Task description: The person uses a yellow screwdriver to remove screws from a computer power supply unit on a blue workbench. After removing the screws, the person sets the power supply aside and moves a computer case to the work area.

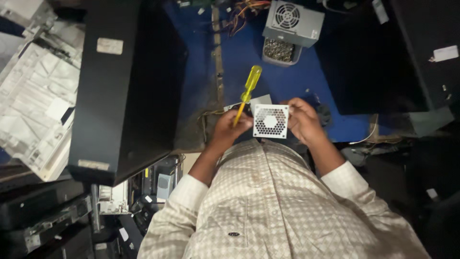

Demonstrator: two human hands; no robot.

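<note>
Seen from overhead, looking down past a checked beige shirt (268,201) toward a blue-covered desk (287,86) crowded with computer parts.

Largest, at left: a black computer case (124,81) standing on end, with pale grey plastic housings (33,96) beyond it at the far left edge. Another dark case (378,52) at upper right.

Further up the desk, well apart from the hands: a grey power supply unit (292,21) with a round fan grille, resting over a small tub of screws (280,50), with a bundle of orange and yellow wires (244,12) just beside it.

At centre, close to the chest: a small square metal box, a second power supply (270,121), held up off the desk between both hands, its honeycomb vent face turned toward the camera.

Left hand (230,127) closed around the shaft of a yellow-handled screwdriver (247,93) and also touching the left edge of the box; handle pointing up and away, tip hidden behind the fingers.

Right hand (302,120) closed on the right edge of the box, fingers curled over its top corner.

Progress, judged from this view: box casing appears closed and whole, no loose screws or removed panel visible near it, so any opening work seems barely begun; whether the screwdriver tip sits in a screw cannot be told.
</note>
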